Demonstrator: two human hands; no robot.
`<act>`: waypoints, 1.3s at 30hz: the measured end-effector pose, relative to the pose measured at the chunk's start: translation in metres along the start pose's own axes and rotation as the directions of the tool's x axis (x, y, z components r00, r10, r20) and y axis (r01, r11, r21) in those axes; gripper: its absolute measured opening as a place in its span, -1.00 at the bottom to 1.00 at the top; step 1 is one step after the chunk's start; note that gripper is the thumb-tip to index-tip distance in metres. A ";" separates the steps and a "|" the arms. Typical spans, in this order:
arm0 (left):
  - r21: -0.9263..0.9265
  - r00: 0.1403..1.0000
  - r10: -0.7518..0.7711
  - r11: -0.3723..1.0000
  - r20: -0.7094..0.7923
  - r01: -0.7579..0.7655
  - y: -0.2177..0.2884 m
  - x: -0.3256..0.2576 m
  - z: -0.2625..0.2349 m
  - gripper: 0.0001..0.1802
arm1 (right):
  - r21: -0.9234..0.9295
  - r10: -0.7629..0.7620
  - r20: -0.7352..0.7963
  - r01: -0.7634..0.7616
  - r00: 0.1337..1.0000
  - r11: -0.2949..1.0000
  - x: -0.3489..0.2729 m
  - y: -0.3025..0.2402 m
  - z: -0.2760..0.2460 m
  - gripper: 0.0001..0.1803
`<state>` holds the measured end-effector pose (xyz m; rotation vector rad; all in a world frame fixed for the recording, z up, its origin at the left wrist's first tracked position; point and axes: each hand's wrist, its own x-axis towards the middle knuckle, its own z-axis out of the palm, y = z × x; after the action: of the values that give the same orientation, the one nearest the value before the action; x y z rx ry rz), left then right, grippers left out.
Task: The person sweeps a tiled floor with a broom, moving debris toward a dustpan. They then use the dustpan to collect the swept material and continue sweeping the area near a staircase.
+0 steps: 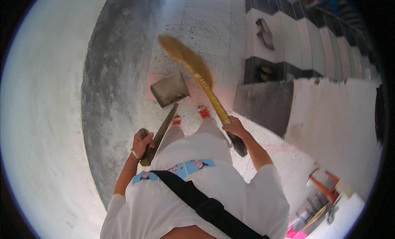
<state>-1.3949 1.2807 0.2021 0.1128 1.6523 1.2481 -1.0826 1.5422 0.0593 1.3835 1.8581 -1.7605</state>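
Observation:
A straw broom [214, 100] slants up and away to the left, its tan bristles spread over the floor beyond the dustpan. My right hand [235, 127] is closed around the yellow-wrapped handle, whose dark butt end sticks out below the fist. On the left, my left hand [144, 143] grips the long dark handle of a grey dustpan [169, 90]. The pan rests on the pinkish floor band just ahead of my red-laced shoes, with the bristles apart from its right edge. What lies inside the pan is too blurred to tell.
A pale wall [45, 115] with a dark grey lower band [119, 74] runs along the left. Tiled stairs [284, 41] rise at the right, with a grey shoe [265, 33] on one tread. At the lower right stands an orange-brown stool [327, 187] beside blurred clutter.

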 end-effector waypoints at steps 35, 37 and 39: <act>0.369 0.889 -0.156 0.929 0.430 -0.016 -0.029 0.045 -0.040 -0.77 | 0.991 0.627 0.026 0.063 0.779 -0.120 -0.094 0.131 0.261 -0.82; 0.375 0.890 -0.161 0.927 0.426 -0.012 -0.027 0.038 -0.036 -0.77 | 0.976 0.434 0.085 0.013 0.897 -0.218 -0.047 0.104 0.284 -0.80; 0.371 0.908 -0.145 0.929 0.394 -0.012 -0.031 0.036 -0.047 -0.77 | 0.992 0.551 0.125 -0.100 0.825 -0.075 -0.041 0.002 0.274 -0.74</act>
<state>-1.4331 1.2563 0.1530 0.5141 1.4753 0.7785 -1.1747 1.2838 0.0185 2.3477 -0.3398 -2.6474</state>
